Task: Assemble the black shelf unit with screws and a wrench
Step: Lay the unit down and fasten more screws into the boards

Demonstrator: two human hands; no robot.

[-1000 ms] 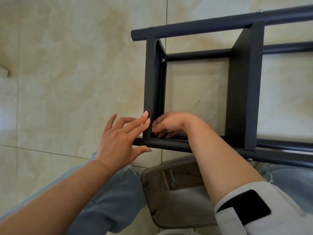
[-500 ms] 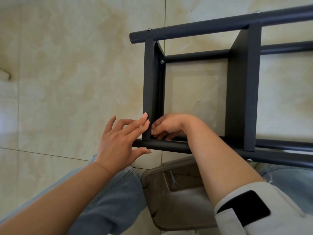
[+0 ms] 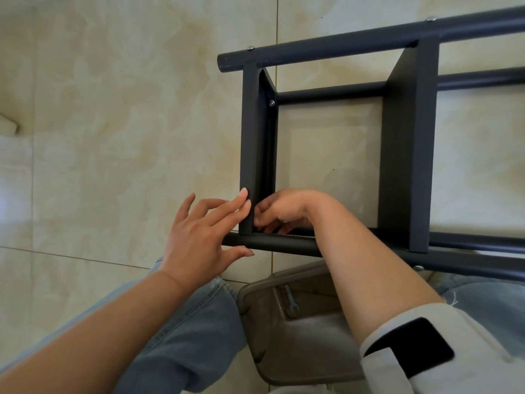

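So the black shelf unit (image 3: 403, 155) is lying on its side on the beige tiled floor (image 3: 113, 123), with its near tube (image 3: 284, 244) running across right above the person's knees in light blue jeans (image 3: 184, 331). The left hand (image 3: 199, 237) is spread pretty wide, fingers straight, with a couple of fingertips (image 3: 245, 198) pressed flat against the outer face of the end panel (image 3: 250, 155) and the thumb tucked just under the near tube, so it's bracing rather than gripping anything. The right hand (image 3: 279, 211) reaches inside the frame at the bottom corner where that end panel meets the tube, fingers curled in tight toward the joint. It looks like it's pinching something small there, but whatever it is sits hidden behind the fingers, so I honestly can't tell what it has hold of, if anything. There's a silver screw head (image 3: 272, 103) already showing at the far inside corner of the same panel, and a couple more on top of the far tube (image 3: 369, 42). Now the container bit: a brown plastic tray (image 3: 284, 351) sits on the floor between the legs, just below the near tube, and the small wrench (image 3: 290, 301) is lying in it up near its far edge. The right forearm covers part of the tray, so I can't see what else is in there.
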